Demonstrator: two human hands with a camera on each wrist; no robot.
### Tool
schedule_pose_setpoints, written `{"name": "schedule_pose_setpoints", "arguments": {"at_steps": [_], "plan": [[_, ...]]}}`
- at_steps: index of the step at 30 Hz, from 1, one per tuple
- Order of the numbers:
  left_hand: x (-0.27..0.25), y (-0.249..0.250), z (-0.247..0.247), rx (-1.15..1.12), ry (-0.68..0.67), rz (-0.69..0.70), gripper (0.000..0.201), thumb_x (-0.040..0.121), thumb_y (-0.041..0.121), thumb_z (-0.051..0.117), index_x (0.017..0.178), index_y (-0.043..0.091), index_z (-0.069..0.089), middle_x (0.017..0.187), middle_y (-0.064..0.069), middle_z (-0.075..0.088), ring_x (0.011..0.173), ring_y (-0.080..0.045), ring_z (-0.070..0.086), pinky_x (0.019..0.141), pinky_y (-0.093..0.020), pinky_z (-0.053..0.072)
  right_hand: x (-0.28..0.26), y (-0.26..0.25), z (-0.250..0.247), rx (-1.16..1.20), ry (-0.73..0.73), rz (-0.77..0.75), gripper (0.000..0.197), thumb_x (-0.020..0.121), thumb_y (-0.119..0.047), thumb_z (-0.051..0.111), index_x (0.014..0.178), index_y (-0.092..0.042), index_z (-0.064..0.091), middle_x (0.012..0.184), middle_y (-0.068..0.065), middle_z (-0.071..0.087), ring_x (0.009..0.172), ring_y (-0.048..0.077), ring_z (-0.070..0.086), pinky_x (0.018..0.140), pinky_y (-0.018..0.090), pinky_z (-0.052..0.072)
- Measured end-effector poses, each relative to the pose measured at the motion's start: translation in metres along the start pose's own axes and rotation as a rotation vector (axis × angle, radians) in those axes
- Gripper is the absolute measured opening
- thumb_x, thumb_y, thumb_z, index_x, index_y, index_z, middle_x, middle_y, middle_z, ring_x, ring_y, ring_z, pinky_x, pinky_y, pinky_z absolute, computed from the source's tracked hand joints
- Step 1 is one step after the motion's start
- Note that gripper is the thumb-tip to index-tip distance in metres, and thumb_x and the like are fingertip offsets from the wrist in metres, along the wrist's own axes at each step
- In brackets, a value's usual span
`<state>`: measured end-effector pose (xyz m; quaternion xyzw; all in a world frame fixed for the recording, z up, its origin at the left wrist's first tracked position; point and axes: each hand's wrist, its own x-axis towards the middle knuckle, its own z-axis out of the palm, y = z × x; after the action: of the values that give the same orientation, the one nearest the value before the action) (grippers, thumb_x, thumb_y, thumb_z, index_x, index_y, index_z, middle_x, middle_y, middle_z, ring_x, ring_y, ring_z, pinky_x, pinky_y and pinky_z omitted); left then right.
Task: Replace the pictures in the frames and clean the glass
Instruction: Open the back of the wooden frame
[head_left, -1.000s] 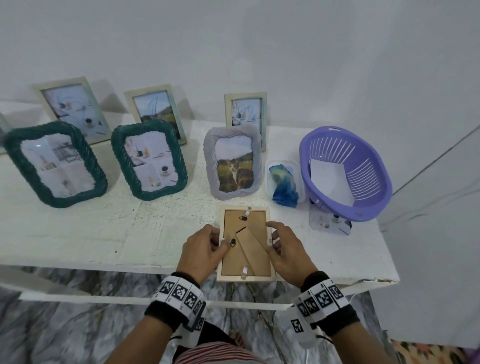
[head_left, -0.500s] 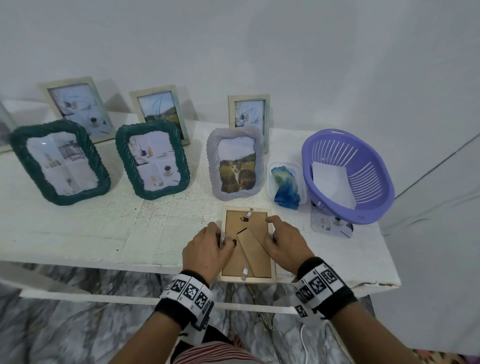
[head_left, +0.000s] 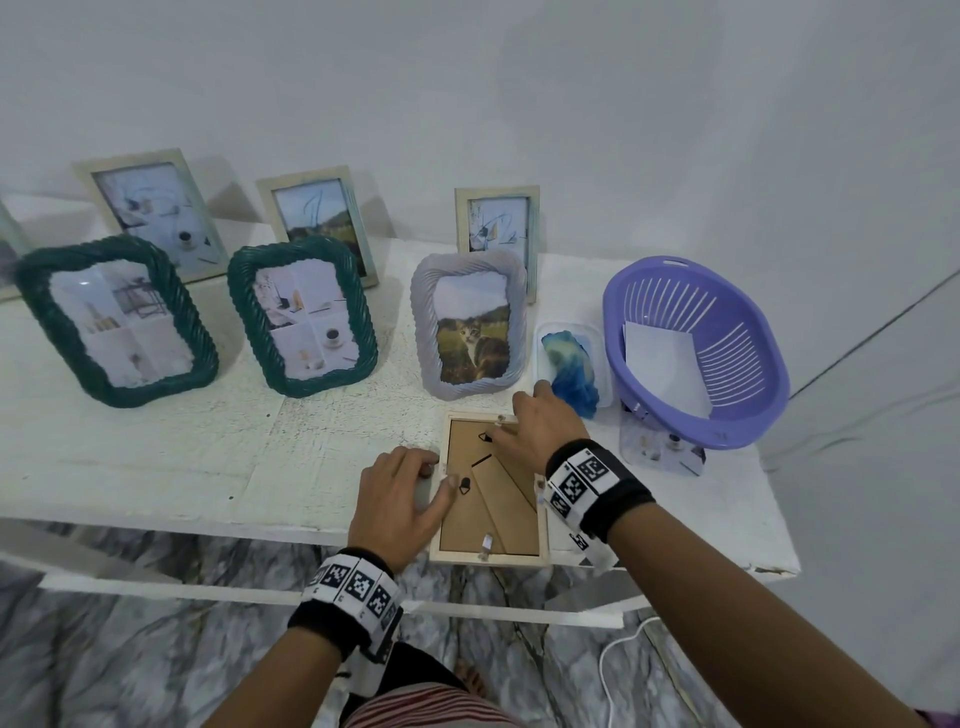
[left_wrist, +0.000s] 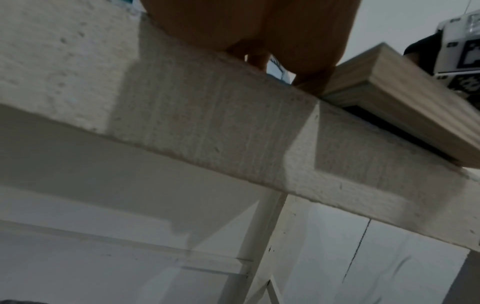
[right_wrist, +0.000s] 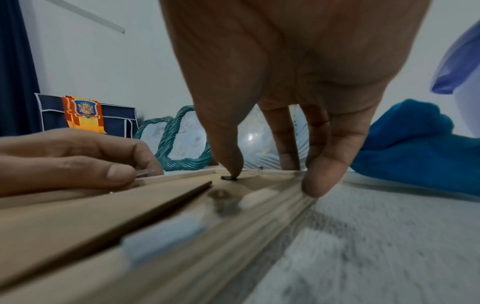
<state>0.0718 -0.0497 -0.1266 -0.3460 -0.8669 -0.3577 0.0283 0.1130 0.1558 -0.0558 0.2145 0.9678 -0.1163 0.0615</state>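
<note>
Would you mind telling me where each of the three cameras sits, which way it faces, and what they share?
Head: worn high, looking forward and down at the white table; shows both forearms, the left hand and right hand on the face-down wooden frame.
Left wrist: below the table's front edge, looking up; shows the left hand's fingers at the frame's corner.
Right wrist: low over the frame's back, looking toward the wall; shows the right hand's fingers and the left hand.
Shared: all three see the wooden frame.
</note>
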Motion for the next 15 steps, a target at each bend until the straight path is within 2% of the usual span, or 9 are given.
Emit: {"name": "schedule_pose_setpoints", "arguments": {"at_steps": [6,12,15], "plan": [[-0.001,-0.002,0.001,-0.001,0.008,0.022,0.027,0.088,0.047,0.055,0.094,0.021,0.059,0.084,0.011,0.052,0.077,-0.014,0.048,0.068,-0.034,0.039,0.005,0.002,-0.009,-0.01,-0.055,-0.05,0.033,0.089,-0.032,0.051,0.103,-0.003,0.057,0.11,0.014,0.049,0.092,0.034,0.057,0.072,0.034,0.042],[0.0,-0.002,0.0,-0.03,0.002,0.036,0.025,0.088,0.045,0.055,0.093,0.021,0.059,0.084,0.01,0.052,0.076,-0.013,0.048,0.068,-0.034,0.04,0.013,0.011,-0.015,0.037,-0.107,-0.073,0.023,0.094,-0.018,0.048,0.1,-0.001,0.061,0.109,0.015,0.052,0.094,0.034,0.058,0.08,0.038,0.047],[0.0,-0.004,0.0,-0.048,-0.003,0.046,0.025,0.088,0.044,0.056,0.093,0.02,0.059,0.084,0.01,0.053,0.076,-0.013,0.049,0.068,-0.035,0.041,0.016,0.013,-0.015,0.061,-0.104,-0.065,0.02,0.092,-0.016,0.05,0.094,-0.001,0.063,0.105,0.015,0.054,0.094,0.035,0.058,0.075,0.035,0.044]]}}
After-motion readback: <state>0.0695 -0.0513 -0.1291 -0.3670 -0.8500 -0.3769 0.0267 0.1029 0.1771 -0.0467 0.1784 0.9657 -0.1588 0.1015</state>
